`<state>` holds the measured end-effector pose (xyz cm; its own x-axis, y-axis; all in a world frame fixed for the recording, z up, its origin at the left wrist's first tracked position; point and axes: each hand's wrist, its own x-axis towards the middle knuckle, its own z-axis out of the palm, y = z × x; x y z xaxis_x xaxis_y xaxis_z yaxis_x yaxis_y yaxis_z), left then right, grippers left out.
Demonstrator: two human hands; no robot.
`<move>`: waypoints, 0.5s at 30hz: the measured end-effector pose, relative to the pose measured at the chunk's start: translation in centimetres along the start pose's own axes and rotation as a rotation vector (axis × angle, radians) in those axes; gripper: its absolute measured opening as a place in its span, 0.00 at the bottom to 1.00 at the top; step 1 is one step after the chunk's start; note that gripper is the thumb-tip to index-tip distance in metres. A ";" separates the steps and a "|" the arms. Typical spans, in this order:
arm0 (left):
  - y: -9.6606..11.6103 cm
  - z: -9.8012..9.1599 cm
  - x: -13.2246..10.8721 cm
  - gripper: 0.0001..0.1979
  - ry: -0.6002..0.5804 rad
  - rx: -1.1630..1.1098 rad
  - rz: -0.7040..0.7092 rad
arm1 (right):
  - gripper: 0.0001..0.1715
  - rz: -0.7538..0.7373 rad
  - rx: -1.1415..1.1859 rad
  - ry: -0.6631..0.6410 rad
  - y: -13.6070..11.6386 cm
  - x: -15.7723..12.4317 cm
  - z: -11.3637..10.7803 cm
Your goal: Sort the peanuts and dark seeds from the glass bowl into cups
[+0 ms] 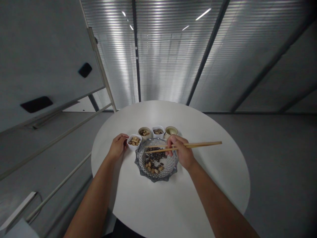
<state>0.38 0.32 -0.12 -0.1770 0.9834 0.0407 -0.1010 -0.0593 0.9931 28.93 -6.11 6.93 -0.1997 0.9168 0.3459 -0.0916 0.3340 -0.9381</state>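
Note:
My right hand point(182, 150) is closed round a pair of wooden chopsticks point(204, 144). Their tips are slightly apart over a scalloped glass bowl point(170, 173). In that bowl lie dark seeds point(158, 157) and, towards the near side, several tan nuts in shells point(153, 168); nothing can be made out between the tips. At the glass bowl's upper left, my left hand point(119, 146) has its fingers curled against the side of a small white square bowl point(134, 147), which holds pale shelled-looking nuts point(135, 141).
Behind the glass bowl stand a brown-rimmed cup point(144, 135) with nuts, a white square cup point(158, 135) with dark seeds, and a greenish cup point(171, 130). All are on a round white table point(213, 185). A whiteboard on a stand point(49, 59) is at the left.

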 end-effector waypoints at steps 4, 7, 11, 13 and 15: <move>0.0 0.1 0.0 0.09 0.001 0.003 -0.007 | 0.32 0.168 0.068 -0.095 0.1 0.2 -0.1; 0.1 0.1 0.0 0.09 0.000 -0.008 -0.012 | 0.36 0.253 0.027 -0.125 0.6 0.0 0.4; 0.2 0.1 -0.1 0.09 0.002 0.008 -0.001 | 0.39 0.265 -0.022 -0.105 0.6 -0.1 0.6; 0.3 0.1 -0.1 0.09 0.003 0.021 0.005 | 0.39 0.263 -0.018 -0.088 0.5 0.0 0.5; 0.2 0.1 -0.1 0.09 0.001 0.017 0.000 | 0.40 0.279 -0.013 -0.083 0.5 0.0 0.3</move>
<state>0.47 0.19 0.12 -0.1780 0.9832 0.0409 -0.0838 -0.0565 0.9949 28.54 -6.01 6.49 -0.2948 0.9526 0.0746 -0.0099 0.0751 -0.9971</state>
